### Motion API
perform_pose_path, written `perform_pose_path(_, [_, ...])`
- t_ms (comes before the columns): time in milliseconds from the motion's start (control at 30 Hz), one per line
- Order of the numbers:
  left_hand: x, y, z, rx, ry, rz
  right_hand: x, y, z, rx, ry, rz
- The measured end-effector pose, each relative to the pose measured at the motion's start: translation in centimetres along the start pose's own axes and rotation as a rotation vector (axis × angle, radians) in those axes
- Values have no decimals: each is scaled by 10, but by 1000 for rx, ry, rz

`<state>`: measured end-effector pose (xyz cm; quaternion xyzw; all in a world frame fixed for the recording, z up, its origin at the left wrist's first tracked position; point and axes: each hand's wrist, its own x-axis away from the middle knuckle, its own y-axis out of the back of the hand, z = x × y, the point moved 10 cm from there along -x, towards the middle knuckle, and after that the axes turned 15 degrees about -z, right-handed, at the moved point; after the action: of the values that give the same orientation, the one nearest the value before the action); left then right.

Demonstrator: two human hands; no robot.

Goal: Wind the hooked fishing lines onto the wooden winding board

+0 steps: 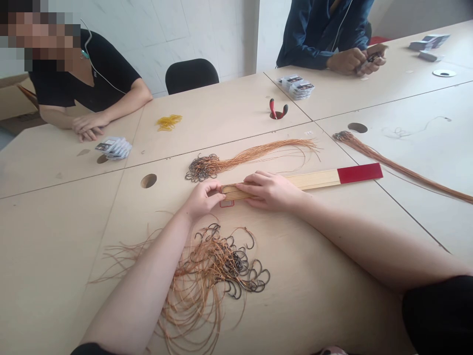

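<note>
A long wooden strip [314,180] with a red end [360,173] lies across the table. My left hand [201,197] pinches its near left end, fingers curled. My right hand [269,190] rests on top of the strip, fingers pressed on it. A small red loop [226,203] lies just under the strip's end. A tangled pile of hooks on orange line [221,266] lies under my left forearm. A neater bundle of hooks with orange line [240,160] lies just beyond the strip.
Another bundle [388,162] stretches along the right. Red-handled pliers [278,109], yellow rubber bands [169,122] and stacks of small packets [114,147] [297,86] lie further off. Two other people sit at the far side; one person's hands [356,60] hold a packet. Round cable holes [148,180] dot the table.
</note>
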<state>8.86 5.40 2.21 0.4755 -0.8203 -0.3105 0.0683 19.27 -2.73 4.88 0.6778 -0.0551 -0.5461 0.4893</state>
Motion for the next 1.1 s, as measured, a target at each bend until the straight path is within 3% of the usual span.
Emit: perform_pose_path(1100, [-1,-2,-1,-28,10,26,2,-3,-3,-43,-47,26])
